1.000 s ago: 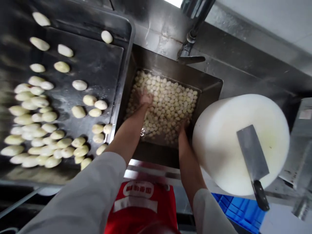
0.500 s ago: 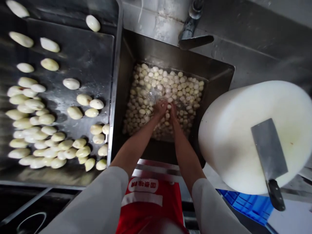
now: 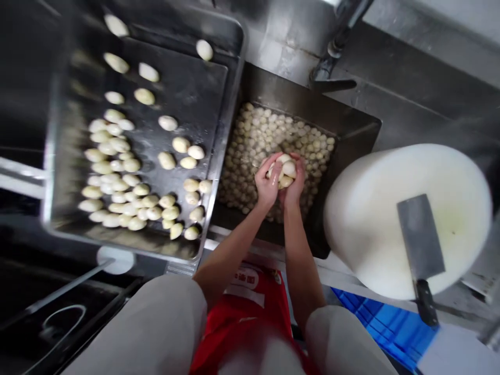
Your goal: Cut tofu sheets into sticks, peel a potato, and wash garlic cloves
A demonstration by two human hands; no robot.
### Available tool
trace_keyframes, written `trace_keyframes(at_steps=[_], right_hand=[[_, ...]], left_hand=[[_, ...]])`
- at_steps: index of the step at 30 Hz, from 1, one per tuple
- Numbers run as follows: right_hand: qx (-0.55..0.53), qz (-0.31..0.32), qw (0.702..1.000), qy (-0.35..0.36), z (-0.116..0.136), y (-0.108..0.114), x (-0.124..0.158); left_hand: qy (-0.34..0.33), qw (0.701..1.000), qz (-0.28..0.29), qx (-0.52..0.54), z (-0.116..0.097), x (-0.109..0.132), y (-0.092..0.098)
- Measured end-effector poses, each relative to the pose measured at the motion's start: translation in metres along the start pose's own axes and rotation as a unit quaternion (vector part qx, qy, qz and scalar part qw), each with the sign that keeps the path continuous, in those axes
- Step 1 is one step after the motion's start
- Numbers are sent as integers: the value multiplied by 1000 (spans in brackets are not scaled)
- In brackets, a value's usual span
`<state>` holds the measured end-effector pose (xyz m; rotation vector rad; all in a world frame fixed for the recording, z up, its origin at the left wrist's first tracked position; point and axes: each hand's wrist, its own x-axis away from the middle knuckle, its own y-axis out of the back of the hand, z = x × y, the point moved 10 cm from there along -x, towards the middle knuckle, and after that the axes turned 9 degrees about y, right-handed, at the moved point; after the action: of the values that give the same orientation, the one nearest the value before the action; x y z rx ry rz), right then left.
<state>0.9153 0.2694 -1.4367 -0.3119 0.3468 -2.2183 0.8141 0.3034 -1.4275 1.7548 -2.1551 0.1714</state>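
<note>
My left hand [image 3: 267,183] and my right hand [image 3: 296,182] are cupped together above the sink [image 3: 353,127]. Between them they hold several pale peeled potatoes [image 3: 288,169], with fingers curled round the sides of the pile. Below, many more peeled potatoes [image 3: 269,122] lie in water and cover the bottom of the sink. To the left, a deep metal tray [image 3: 191,78] holds a scatter of longer, pale yellow peeled potatoes [image 3: 117,190], bunched mostly in its lower left part.
On the right stands a thick round white chopping block [image 3: 449,192] with a cleaver [image 3: 421,237] lying on it, its black handle over the near edge. A tap [image 3: 332,62] rises behind the sink. A blue crate [image 3: 375,317] sits low at the right.
Both hands have come up out of the water with a cupped load of peeled potatoes. The view has shifted, so the whole tray now shows.
</note>
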Motion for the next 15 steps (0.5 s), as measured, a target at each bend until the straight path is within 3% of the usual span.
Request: trace_keyframes(at_steps=[2,5,7,10,12,13,15], right_hand=[[-35,-38,995,88,48,-31,10],[-35,63,991,109,80,-121,31],[-27,130,988,78,76,-180,43],[21,219,974,57,60,-239,56],[55,231,969,69,49,-238,57],[61,210,973,77,44,-223,55],[66,125,986,90,29,-166,44]], left_hand=[[-68,997,-40,-27,-55,23,39],[-163,973,-145,-73,-119,52,119],[-154,962,-199,-103,-134,51,174],[-77,969,-208,-113,-122,25,244],[-42,975,-190,-109,-106,10,277],[-30,977,-182,-111,-97,6,289],[-19,976,-164,-139,-80,8,304]])
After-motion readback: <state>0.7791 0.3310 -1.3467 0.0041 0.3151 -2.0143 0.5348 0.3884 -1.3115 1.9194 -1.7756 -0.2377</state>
